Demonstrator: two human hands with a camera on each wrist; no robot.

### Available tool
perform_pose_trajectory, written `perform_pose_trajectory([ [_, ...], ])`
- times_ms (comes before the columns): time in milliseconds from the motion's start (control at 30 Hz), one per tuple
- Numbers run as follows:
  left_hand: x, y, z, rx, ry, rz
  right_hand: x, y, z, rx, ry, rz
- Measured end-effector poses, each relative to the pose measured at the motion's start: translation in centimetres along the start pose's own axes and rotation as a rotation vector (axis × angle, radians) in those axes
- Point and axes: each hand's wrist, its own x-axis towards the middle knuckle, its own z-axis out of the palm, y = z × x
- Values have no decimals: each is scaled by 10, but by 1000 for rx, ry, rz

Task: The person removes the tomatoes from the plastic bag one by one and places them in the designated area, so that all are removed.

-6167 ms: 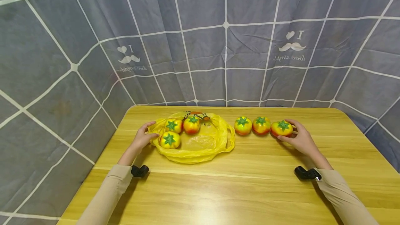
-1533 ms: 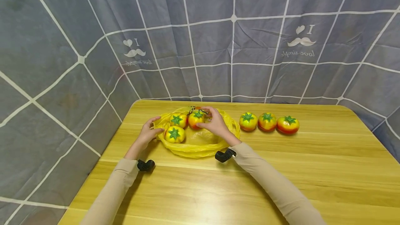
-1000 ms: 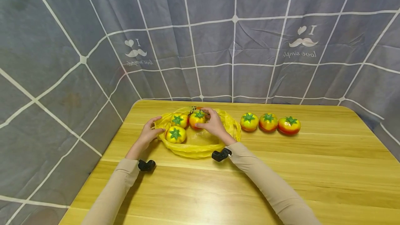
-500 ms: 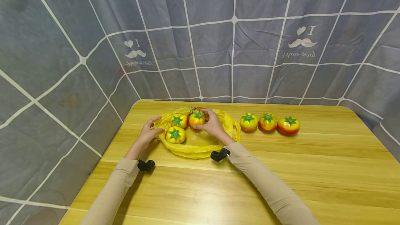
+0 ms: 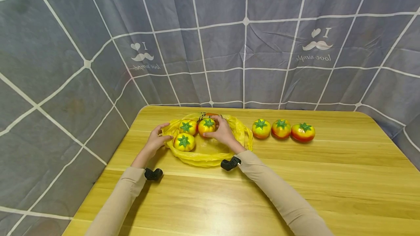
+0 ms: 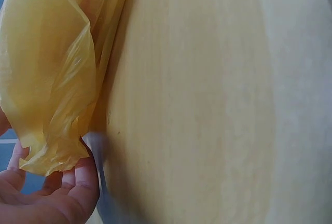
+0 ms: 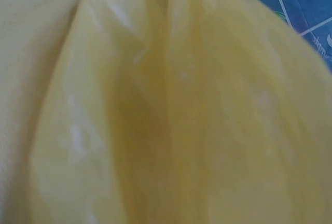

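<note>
On the table, a yellow plastic bag (image 5: 213,146) lies spread with its mouth upward, three yellow-red tomatoes with green star-shaped tops inside. My right hand (image 5: 224,133) holds the back right tomato (image 5: 206,128) between thumb and fingers. Beside it sit the back left tomato (image 5: 188,127) and the front tomato (image 5: 184,142). At the bag's left edge my left hand (image 5: 153,142) pinches the plastic; the left wrist view shows its fingers (image 6: 83,182) around a bunched corner of the bag (image 6: 52,68). Bag film (image 7: 181,110) fills most of the right wrist view, hiding the held tomato.
Right of the bag, three more tomatoes stand in a row: the nearest (image 5: 261,129), the middle one (image 5: 281,129) and the far right one (image 5: 303,132). A grey curtain with white lines (image 5: 223,50) hangs behind the wooden table (image 5: 203,199) and at its sides.
About six seconds ago my right hand was on the rightmost tomato of the row; it has moved left to a tomato in the bag. Over the last second both hands stay nearly still.
</note>
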Motion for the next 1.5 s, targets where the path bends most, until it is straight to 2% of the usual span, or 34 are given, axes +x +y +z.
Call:
perform_pose_trajectory([
  [733, -1, -5, 0, 36, -12, 29, -9, -1, -5, -66, -19, -23],
  [1167, 1, -3, 1, 53, -8, 30, -19, -4, -18, -97, -32, -14],
  [1500, 1, -1, 2, 62, -20, 43, -30, -7, -30, -131, -6, -50],
])
